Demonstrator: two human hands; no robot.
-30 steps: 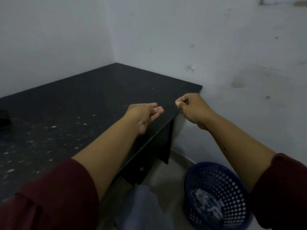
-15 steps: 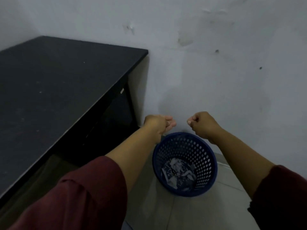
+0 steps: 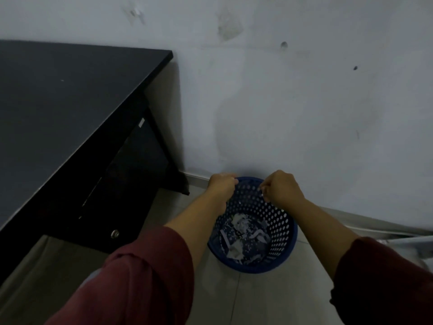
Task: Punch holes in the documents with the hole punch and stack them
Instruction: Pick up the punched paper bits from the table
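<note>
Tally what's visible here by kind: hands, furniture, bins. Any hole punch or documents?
Hands: 2, left hand and right hand, both held over the bin
Black desk: 1
Blue perforated wastebasket: 1
Hole punch: 0
Intact documents: 0
Total: 4

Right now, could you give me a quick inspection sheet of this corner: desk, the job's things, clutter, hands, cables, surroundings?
Surface: black desk, its visible top dark and bare; a drawer lock shows under its front edge.
Job's things: nothing seen; no hole punch or documents in view.
Clutter: blue perforated wastebasket on the tiled floor, paper scraps inside.
Hands: left hand and right hand both over the basket, fingers curled; whether they pinch anything is too small to tell.
Cables: nothing seen.
Surroundings: scuffed pale wall, red sleeves on both arms.
</note>
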